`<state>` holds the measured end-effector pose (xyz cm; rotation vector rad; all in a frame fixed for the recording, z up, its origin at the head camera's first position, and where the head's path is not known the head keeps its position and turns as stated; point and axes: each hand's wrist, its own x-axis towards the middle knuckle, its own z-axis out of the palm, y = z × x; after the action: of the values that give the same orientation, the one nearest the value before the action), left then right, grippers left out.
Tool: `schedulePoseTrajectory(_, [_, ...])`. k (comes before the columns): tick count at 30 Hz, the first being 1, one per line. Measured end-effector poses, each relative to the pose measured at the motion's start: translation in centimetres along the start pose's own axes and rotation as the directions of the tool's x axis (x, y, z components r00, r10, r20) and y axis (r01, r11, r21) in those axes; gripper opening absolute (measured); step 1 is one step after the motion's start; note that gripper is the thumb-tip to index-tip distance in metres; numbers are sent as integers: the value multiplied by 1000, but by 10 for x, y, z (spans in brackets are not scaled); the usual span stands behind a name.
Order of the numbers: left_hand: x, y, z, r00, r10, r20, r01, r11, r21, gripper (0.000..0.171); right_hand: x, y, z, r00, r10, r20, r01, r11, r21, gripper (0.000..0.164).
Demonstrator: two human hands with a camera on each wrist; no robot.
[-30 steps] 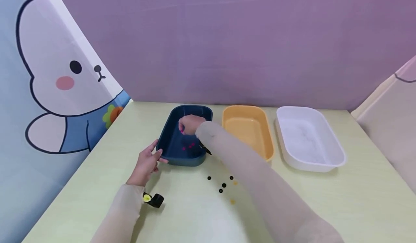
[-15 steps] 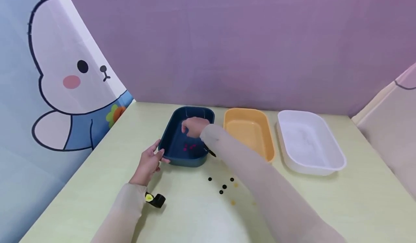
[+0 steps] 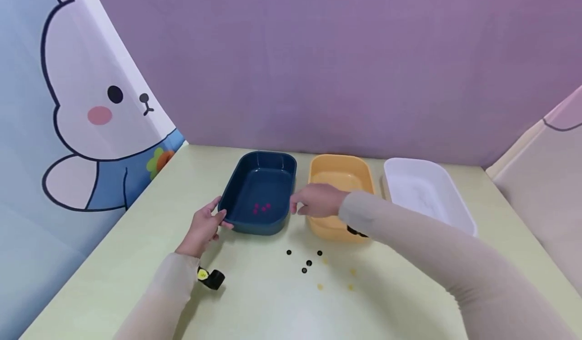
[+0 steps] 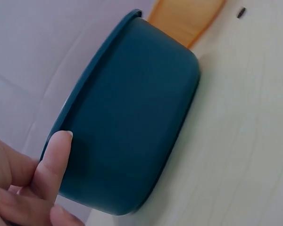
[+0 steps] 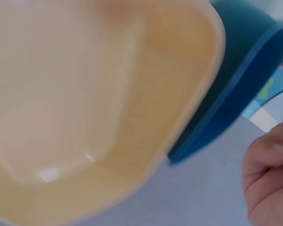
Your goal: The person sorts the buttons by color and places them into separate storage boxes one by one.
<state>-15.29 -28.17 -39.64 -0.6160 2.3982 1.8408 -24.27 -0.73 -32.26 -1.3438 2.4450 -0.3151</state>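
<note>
My left hand (image 3: 202, 229) holds the near left corner of a dark blue bin (image 3: 256, 228), pinching its rim. Up close in the left wrist view, a finger lies along the outside of the bin (image 4: 122, 113). Inside it, near the front, several small pink pieces (image 3: 263, 208) lie together. My right hand (image 3: 320, 199) hovers over the left side of a yellow bin (image 3: 341, 234), beside the blue one, with fingers loosely bent and nothing visible between them. In the right wrist view, only part of that hand (image 5: 271, 174) shows at the right edge.
A white bin (image 3: 423, 188) stands at the right, partly behind the right sleeve. Several small round black pieces (image 3: 309, 262), like buttons, lie on the table in front of the bins. Several small yellow pieces (image 3: 320, 286) are scattered nearby.
A pink piece pinched in my right hand a second ago is out of the fingers, and one more lies in the blue bin. The right hand has moved right, out of that bin. My left hand stays put.
</note>
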Motion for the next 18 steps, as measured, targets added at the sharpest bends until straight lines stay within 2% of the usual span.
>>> schedulePoseTrajectory(3, [-1,2,-2,1000,-4,3,4,1000,23,56,-20,7,6,995,-70,-69,78,990,117,10])
schedulePoseTrajectory(6, [0,3,0,1000,-2,11,2,1000,31,56,-41,15,14,988,-79,-132,104,975,196,8])
schedulePoseTrajectory(11, [1,2,-1,1000,16,0,-16,999,50,57,-73,25,26,981,-41,-188,109,923,368,9])
schedulePoseTrajectory(14, [1,1,-2,1000,11,8,-11,999,46,57,-92,31,33,981,-11,-193,98,890,446,12])
schedulePoseTrajectory(18, [2,0,-1,1000,-5,16,5,999,34,57,-113,41,35,980,36,-196,62,881,469,13])
